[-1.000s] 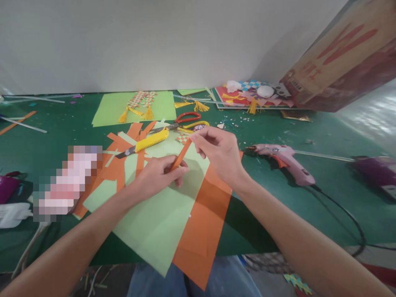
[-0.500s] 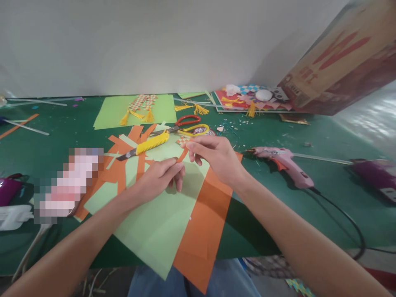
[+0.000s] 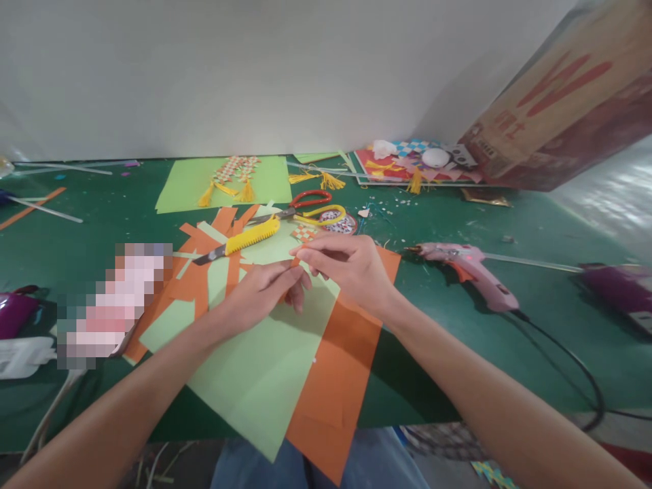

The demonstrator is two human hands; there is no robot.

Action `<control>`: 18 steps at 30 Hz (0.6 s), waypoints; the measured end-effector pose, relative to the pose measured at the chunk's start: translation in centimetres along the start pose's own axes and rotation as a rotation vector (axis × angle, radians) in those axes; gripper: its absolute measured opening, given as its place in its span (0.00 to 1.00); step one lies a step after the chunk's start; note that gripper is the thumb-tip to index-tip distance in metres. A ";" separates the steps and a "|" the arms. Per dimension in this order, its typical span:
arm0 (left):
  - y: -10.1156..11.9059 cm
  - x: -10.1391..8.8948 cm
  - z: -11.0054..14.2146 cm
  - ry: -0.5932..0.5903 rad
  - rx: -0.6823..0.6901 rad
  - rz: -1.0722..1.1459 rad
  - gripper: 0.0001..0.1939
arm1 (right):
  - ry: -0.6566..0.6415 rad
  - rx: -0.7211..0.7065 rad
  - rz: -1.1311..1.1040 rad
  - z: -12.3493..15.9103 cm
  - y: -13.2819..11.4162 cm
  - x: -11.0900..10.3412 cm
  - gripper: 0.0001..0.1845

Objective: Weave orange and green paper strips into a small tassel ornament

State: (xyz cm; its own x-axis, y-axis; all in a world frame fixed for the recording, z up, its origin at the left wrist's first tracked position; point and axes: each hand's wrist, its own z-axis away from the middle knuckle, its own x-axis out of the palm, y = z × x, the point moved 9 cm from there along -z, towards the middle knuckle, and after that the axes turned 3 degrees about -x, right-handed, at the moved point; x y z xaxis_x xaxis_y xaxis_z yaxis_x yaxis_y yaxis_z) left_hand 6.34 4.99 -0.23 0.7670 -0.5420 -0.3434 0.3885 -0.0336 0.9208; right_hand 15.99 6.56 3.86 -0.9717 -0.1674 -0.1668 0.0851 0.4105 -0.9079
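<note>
My left hand (image 3: 272, 282) and my right hand (image 3: 349, 265) meet over a light green sheet (image 3: 244, 387), both pinching a short orange paper strip (image 3: 296, 261). Most of the strip is hidden by the fingers. Just beyond them lies a small orange-and-white checkered woven piece (image 3: 304, 233). A yellow utility knife (image 3: 252, 236) with its blade out rests on cut orange strips (image 3: 201, 285). Behind it are scissors (image 3: 318, 207) with a red and a yellow handle loop. Under the green sheet's right side lies an orange sheet (image 3: 333, 380).
A pink glue gun (image 3: 468, 265) with a glue stick lies right, its cord (image 3: 565, 346) running off the table. Checkered pieces with yellow tassels (image 3: 239, 180) lie on green paper at the back. A paper bag (image 3: 555, 102) stands back right. A pixelated object (image 3: 119, 299) lies left.
My right hand has moved down and left, closer to my left hand. Less of the orange strip shows between them, and the checkered piece is more exposed.
</note>
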 end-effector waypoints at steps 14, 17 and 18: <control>0.6 -0.2 0.3 0.007 0.065 -0.110 0.19 | 0.053 0.059 0.008 0.1 0.4 -0.3 0.12; 0.5 0.0 0.3 -0.009 0.061 -0.119 0.18 | 0.077 0.113 -0.043 0.0 0.9 -0.7 0.12; 0.5 0.0 0.3 -0.012 0.064 -0.117 0.18 | 0.089 0.126 -0.059 0.0 1.0 -0.9 0.12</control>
State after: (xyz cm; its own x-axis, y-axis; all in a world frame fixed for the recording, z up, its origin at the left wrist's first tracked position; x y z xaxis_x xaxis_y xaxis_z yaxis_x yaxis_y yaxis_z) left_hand 6.38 4.69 0.33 0.7125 -0.5410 -0.4469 0.4411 -0.1501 0.8848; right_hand 16.92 7.11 3.06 -0.9910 -0.1055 -0.0819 0.0487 0.2857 -0.9571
